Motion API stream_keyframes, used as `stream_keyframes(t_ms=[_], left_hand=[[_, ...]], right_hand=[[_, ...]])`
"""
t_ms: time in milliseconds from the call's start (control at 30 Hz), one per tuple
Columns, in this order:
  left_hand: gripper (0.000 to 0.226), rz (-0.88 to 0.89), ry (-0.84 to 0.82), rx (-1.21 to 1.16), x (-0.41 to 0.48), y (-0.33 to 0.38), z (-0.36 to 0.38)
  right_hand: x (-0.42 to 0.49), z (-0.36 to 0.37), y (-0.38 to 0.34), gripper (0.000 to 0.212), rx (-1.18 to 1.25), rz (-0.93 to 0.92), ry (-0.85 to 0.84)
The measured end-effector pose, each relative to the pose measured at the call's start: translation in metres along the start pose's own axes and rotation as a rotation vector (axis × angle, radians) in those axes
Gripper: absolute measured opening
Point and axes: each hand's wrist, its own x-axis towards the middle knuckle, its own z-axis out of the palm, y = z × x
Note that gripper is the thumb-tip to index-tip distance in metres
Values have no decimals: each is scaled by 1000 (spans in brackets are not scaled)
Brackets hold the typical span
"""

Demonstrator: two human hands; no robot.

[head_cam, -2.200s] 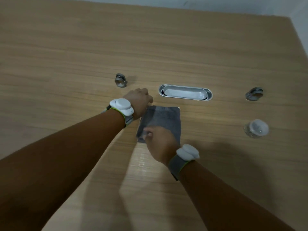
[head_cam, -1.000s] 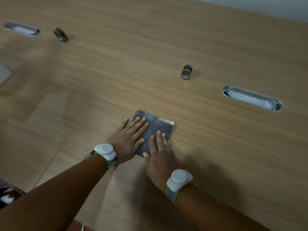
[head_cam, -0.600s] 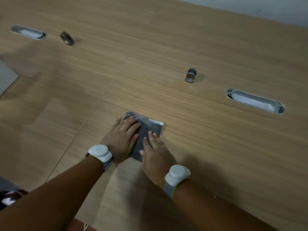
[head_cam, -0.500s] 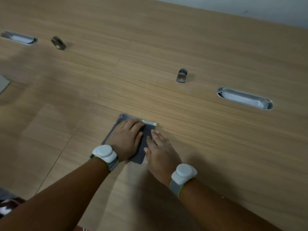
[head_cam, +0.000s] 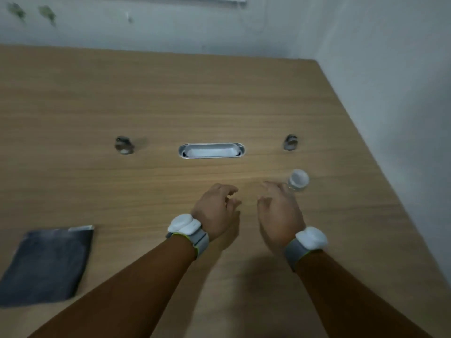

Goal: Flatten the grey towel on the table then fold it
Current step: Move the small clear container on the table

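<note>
You wear a matching band on each wrist. Behind your left hand [head_cam: 214,211] sits a grey fabric wrist strap [head_cam: 199,241] edged in lime green, topped by a smooth white rounded plastic pod [head_cam: 183,224]. Behind your right hand [head_cam: 278,215], a second grey fabric strap [head_cam: 294,252] carries a second white pod [head_cam: 311,237], with a thin lime-green line along its edge. Both forearms are bare from the straps to the bottom of the frame. The picture is too soft to read any markings on the pods.
</note>
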Motion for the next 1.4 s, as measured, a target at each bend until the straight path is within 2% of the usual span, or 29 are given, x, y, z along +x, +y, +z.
stream_keyframes(t_ms=[100, 200, 400, 467, 567, 700, 800, 967, 1167, 1400], left_hand=[[36, -29, -52, -85, 39, 47, 44], [40, -131, -74, -161, 74, 80, 83], [52, -308, -151, -155, 110, 98, 117], [53, -329, -186, -182, 115, 105, 122], [67, -289, -193, -275, 113, 111, 122], [62, -317, -145, -337, 113, 107, 114], [62, -338, -72, -340, 107, 95, 94], [46, -402, -14, -345, 94, 56, 58], [46, -461, 84, -345, 68, -7, 9], [50, -486, 129, -318, 51, -37, -12]], right_hand=[[17, -39, 54, 46, 171, 223, 85], [40, -55, 100, 49, 304, 385, 89], [80, -49, 136, 63, 374, 426, -64], [88, -44, 139, 54, 359, 395, -95], [94, -34, 138, 43, 359, 349, -107], [99, -22, 126, 51, 406, 338, -112], [98, -11, 101, 44, 422, 316, -103], [96, 14, 45, 54, 470, 248, -131], [87, 60, -21, 50, 458, 118, -185], [86, 93, -54, 49, 393, 116, -243]])
